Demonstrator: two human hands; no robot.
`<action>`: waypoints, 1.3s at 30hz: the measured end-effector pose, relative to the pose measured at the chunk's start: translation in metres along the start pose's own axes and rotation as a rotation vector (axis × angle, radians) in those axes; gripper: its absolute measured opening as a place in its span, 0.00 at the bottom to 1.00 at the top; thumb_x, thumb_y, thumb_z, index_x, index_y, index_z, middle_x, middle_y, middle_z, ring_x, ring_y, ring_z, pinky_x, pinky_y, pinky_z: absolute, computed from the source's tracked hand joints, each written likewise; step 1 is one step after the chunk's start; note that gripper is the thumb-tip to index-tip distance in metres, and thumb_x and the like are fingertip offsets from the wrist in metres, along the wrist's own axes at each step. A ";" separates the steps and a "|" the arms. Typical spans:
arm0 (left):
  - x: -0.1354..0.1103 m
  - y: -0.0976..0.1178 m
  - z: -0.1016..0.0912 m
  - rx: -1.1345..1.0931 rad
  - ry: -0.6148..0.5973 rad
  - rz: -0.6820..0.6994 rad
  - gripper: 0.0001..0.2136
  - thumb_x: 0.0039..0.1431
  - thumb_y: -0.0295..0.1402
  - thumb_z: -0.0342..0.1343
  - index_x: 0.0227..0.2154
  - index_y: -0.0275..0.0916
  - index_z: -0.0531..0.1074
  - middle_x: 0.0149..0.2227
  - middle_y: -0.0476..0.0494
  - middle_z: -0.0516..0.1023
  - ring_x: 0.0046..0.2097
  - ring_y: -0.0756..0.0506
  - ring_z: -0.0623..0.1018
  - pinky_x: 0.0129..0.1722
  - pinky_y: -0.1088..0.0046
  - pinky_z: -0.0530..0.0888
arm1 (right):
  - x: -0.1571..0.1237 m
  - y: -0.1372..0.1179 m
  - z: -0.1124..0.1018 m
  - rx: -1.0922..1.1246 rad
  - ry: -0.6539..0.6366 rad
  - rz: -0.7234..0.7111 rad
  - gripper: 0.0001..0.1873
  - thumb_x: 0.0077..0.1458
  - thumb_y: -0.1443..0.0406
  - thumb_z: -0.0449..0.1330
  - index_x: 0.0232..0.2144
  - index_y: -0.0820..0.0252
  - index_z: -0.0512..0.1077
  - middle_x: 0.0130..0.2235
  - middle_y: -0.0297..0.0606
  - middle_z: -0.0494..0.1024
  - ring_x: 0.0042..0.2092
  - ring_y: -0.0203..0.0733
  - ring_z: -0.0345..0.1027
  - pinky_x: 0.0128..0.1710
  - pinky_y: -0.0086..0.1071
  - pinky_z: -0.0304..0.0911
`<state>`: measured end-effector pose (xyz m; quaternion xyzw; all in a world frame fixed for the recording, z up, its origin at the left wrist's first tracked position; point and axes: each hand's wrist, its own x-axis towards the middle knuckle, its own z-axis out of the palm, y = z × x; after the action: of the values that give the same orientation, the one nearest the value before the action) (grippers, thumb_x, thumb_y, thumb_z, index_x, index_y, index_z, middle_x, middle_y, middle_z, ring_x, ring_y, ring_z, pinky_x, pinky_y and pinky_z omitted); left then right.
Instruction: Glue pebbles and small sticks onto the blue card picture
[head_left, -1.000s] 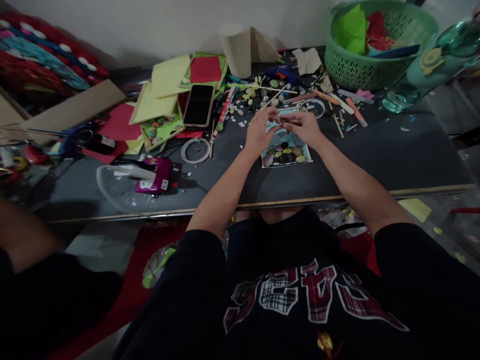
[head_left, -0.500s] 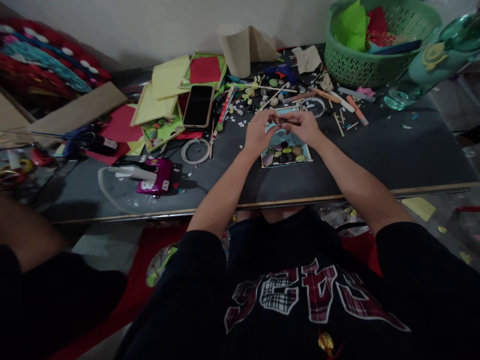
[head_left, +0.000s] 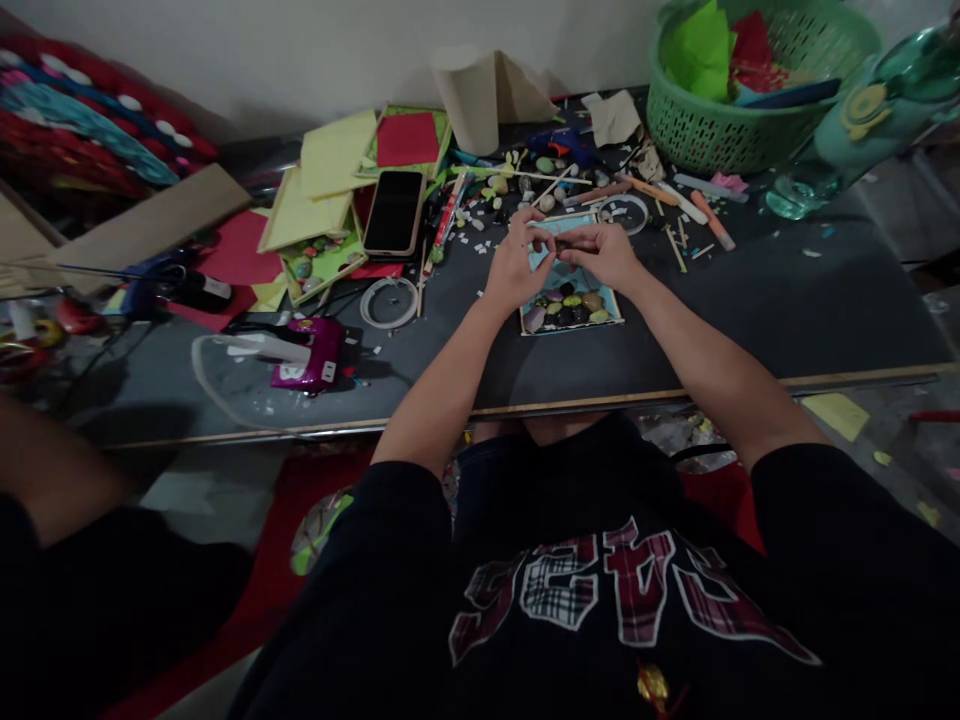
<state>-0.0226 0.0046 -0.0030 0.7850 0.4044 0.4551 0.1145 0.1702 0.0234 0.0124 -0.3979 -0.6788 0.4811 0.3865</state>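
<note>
My left hand (head_left: 514, 262) and my right hand (head_left: 606, 258) meet fingertip to fingertip above a shallow tray (head_left: 525, 327) with a light blue inside. Between the fingertips is a small dark piece (head_left: 562, 249), pinched by my right hand; its kind is too small to make out. My left thumb and index finger close in against it, and whether they grip it too is partly hidden. Painted pebbles (head_left: 572, 302) in black, purple, yellow-green and tan fill the near part of the tray. The tray's far part shows between and behind my hands.
Left of my arms lie a phone (head_left: 394, 213), a tape ring (head_left: 388, 302) and a purple power socket (head_left: 309, 355). Behind are scattered pebbles (head_left: 499, 185), sticks and markers (head_left: 712, 220). A green basket (head_left: 727, 135) and a bottle (head_left: 817, 170) stand right. Another person's arm (head_left: 52, 470) is at left.
My left fingers have lifted and spread a little, opening a gap to the blue tray. The small dark piece shows more clearly between the fingertips. The tray stays in place.
</note>
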 end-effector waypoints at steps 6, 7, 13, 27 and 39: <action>-0.001 -0.001 0.003 0.015 -0.039 -0.029 0.23 0.64 0.57 0.51 0.49 0.46 0.56 0.40 0.44 0.77 0.42 0.44 0.80 0.48 0.60 0.76 | -0.002 -0.006 0.000 -0.004 -0.018 0.003 0.16 0.50 0.66 0.70 0.43 0.59 0.78 0.41 0.41 0.83 0.38 0.44 0.77 0.45 0.44 0.78; -0.001 -0.001 0.003 0.013 -0.044 -0.018 0.22 0.64 0.57 0.50 0.49 0.46 0.56 0.40 0.44 0.76 0.42 0.43 0.79 0.48 0.59 0.75 | -0.003 -0.008 0.000 -0.012 -0.011 0.019 0.16 0.51 0.66 0.69 0.43 0.59 0.78 0.41 0.40 0.83 0.38 0.44 0.77 0.45 0.44 0.78; -0.001 0.002 0.008 0.020 0.006 0.044 0.20 0.67 0.56 0.43 0.47 0.45 0.57 0.42 0.41 0.72 0.43 0.42 0.78 0.50 0.57 0.76 | -0.002 -0.016 0.000 0.008 0.004 0.065 0.17 0.51 0.63 0.70 0.44 0.61 0.77 0.42 0.41 0.83 0.39 0.43 0.76 0.45 0.41 0.77; 0.003 -0.012 -0.017 0.116 0.483 -0.239 0.17 0.67 0.32 0.40 0.56 0.46 0.63 0.58 0.35 0.68 0.63 0.36 0.66 0.68 0.49 0.60 | -0.006 -0.026 -0.019 -0.104 0.088 -0.077 0.17 0.51 0.60 0.70 0.44 0.59 0.81 0.39 0.39 0.83 0.38 0.43 0.76 0.43 0.40 0.75; -0.001 -0.036 0.005 0.145 0.372 -0.187 0.08 0.64 0.40 0.55 0.43 0.45 0.69 0.54 0.34 0.70 0.65 0.33 0.65 0.67 0.45 0.61 | -0.035 -0.054 -0.037 -1.014 -0.388 -0.191 0.15 0.57 0.65 0.64 0.47 0.48 0.82 0.39 0.37 0.85 0.38 0.46 0.77 0.40 0.38 0.68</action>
<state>-0.0380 0.0277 -0.0257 0.6526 0.5212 0.5494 0.0230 0.2083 -0.0080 0.0684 -0.3749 -0.9174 0.1210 0.0562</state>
